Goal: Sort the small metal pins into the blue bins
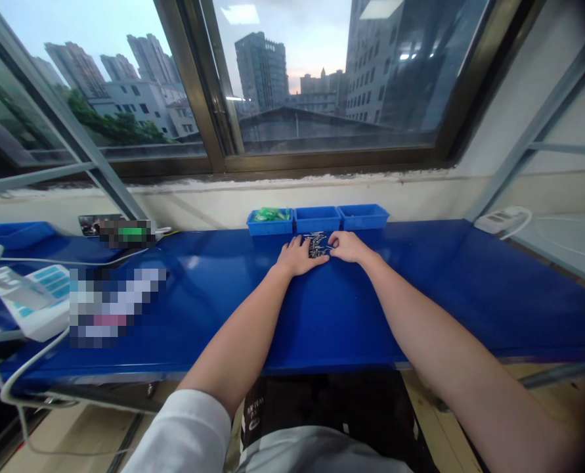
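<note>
A loose pile of small, thin metal pieces (316, 246), silvery and dark like screws or pins, lies on the blue tabletop between my hands. My left hand (297, 257) rests flat on the table along the pile's left and near side, with its fingers apart and its thumb stretched to the right. At the pile's right edge, my right hand (346, 247) is closed in a pinch with the fingers curled. A thin metal piece shows by its fingertips; whether they grip it cannot be made out.
Behind the pile stand a blue bin with green pieces (271, 226), a middle blue bin (316, 226) and a right blue bin (364, 225). A white device with cables (41, 299) sits at left. A white box (501, 220) stands far right, by a metal frame.
</note>
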`<state>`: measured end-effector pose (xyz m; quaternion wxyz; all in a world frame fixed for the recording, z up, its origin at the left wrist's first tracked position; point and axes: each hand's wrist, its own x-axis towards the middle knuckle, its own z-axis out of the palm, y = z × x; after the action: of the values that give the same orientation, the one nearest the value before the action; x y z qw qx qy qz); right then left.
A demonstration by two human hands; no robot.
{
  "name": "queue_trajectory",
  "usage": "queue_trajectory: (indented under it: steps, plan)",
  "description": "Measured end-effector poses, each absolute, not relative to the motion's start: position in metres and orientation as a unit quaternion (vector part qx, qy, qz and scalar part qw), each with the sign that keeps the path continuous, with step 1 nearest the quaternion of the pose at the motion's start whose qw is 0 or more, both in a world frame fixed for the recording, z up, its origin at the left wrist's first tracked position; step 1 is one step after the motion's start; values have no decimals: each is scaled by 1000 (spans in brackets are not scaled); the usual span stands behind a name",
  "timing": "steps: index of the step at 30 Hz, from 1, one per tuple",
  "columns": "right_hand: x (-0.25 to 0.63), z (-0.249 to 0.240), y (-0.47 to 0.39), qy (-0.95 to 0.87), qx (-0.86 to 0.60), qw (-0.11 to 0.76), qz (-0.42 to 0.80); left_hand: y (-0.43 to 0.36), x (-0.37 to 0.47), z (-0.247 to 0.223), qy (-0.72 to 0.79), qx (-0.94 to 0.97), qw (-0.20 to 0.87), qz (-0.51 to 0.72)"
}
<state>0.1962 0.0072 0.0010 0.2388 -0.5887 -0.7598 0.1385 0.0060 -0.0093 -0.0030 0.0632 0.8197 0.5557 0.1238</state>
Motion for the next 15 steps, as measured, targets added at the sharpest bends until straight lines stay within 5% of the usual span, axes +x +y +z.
queue_trajectory:
  steps: [15]
  plan:
    - [193,-5,5,-777,-568,244,114,-8,6,-4,553,822,68,123]
